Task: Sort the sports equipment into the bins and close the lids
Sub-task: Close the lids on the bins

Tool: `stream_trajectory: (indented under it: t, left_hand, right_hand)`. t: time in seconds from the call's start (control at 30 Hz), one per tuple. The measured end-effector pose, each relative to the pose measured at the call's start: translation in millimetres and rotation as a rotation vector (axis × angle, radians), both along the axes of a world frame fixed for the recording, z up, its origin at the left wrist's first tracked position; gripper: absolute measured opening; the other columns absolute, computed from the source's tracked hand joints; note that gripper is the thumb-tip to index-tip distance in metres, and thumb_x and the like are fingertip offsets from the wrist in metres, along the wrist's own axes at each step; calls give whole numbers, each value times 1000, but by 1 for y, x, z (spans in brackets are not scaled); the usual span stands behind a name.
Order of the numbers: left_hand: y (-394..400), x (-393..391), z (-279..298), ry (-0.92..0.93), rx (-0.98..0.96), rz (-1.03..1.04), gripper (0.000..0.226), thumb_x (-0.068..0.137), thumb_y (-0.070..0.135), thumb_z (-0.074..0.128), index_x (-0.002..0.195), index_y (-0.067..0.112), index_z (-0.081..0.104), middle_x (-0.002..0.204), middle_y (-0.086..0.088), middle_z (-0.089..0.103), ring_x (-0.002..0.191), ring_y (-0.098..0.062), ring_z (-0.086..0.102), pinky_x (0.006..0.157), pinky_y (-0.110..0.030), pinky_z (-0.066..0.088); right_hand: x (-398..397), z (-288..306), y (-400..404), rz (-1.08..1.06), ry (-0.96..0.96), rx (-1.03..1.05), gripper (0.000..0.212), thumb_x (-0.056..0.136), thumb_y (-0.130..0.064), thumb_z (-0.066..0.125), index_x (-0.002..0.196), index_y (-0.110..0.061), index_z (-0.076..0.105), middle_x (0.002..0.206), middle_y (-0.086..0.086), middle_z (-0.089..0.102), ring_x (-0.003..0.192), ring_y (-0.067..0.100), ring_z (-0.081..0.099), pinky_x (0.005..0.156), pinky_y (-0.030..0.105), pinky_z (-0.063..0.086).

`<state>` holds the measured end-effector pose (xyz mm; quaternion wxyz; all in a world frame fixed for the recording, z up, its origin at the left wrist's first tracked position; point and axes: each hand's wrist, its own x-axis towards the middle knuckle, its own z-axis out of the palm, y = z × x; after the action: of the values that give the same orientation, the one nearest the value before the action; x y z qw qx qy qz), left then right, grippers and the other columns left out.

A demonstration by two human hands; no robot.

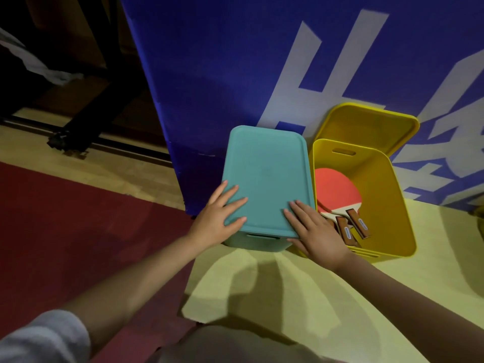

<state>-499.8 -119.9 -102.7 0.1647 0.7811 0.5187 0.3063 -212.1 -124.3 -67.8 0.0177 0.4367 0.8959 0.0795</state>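
Hands lay flat on the teal lid (265, 176): our left hand (217, 218) and right hand (315, 229) pressed its near corners, fingers straight, gripping nothing. The open yellow bin (387, 205) with its paddles (337, 197) sat just right, nearer our right hand, its yellow lid (366, 127) leaning behind.

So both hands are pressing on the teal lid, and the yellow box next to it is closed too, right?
Not quite. In the head view, the left hand and right hand do lie flat on the teal lid, but the yellow box is open: its yellow lid leans behind it and the paddles show inside.
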Motion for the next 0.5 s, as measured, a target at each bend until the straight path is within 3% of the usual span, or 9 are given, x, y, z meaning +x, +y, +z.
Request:
stream_trajectory:
  t: [0.13, 0.23, 0.4, 0.5]
  left_hand:
    - [6, -1, 0, -59, -4, -12, 45, 90, 35, 45, 129, 19, 60, 150, -1, 37, 147, -15, 10, 115, -21, 13]
    - [9, -2, 2, -110, -37, -8, 45, 89, 28, 40, 128, 18, 60, 150, -3, 37, 147, -16, 12, 115, -26, 16]
    - [14, -12, 2, -158, -98, -20, 49, 89, 18, 31, 130, 13, 57, 152, -8, 32, 146, -18, 13, 118, -33, 17]
    - [21, -21, 6, -136, -155, -5, 46, 93, 13, 34, 135, 13, 51, 156, -4, 23, 147, -14, 7, 119, -33, 13]
  right_hand:
    - [-5, -7, -3, -53, -58, 12, 63, 94, -46, 25, 140, -5, 37, 141, 19, 47, 131, 33, 45, 107, 48, 28]
    - [-8, -10, -4, -62, -40, 62, 61, 92, -43, 30, 140, -6, 32, 140, 19, 47, 130, 32, 47, 107, 48, 28]
    - [-29, -15, -14, -117, 60, 117, 70, 76, -36, 75, 132, -2, 52, 134, 21, 53, 124, 35, 52, 103, 48, 32]
    - [-39, -17, -18, -149, 103, 72, 71, 75, -35, 77, 133, -2, 52, 135, 21, 52, 125, 36, 51, 102, 49, 36]
